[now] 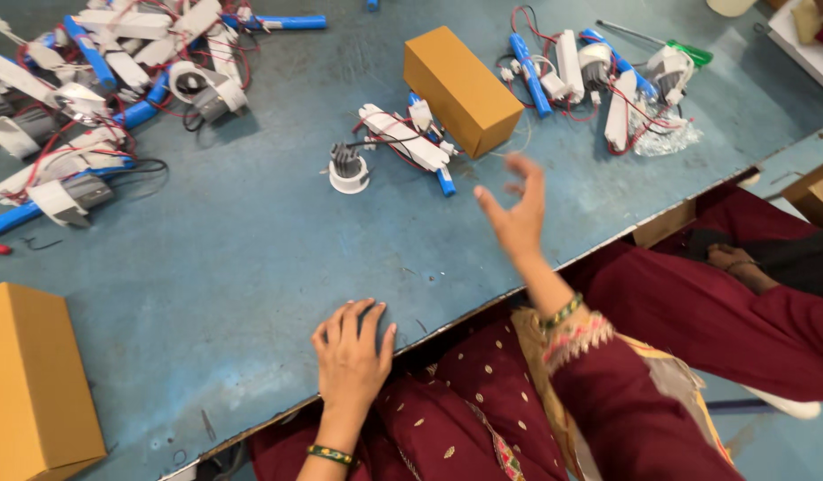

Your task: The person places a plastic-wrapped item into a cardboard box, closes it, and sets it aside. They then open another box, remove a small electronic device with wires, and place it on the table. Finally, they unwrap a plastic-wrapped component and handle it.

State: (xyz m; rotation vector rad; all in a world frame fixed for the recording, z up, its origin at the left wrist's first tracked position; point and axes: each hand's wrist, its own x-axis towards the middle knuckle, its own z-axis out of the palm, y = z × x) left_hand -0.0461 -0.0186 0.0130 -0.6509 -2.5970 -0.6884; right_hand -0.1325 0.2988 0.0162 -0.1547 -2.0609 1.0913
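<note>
The left hand lies flat, palm down, on the near edge of the blue counter, fingers spread a little and holding nothing; a green bangle sits on its wrist. Just beyond and to the right, the right hand is raised above the counter edge, open wide with fingers loosely apart, empty and slightly blurred. A beaded bracelet and an embroidered maroon cuff show at its wrist.

At the near left corner a tan cardboard box rests on the counter, partly cut off by the frame.

Farther on, past the right hand's fingertips, a second tan cardboard box lies at an angle. Just beside it on its left lies a white driver unit with red wires and a blue tube, and next to that a small round white lamp fitting with a dark finned core.

At the far right, another cluster of white and blue parts lies with a crumpled clear plastic bag. At the far left, a larger pile of the same fittings spreads across the counter.
</note>
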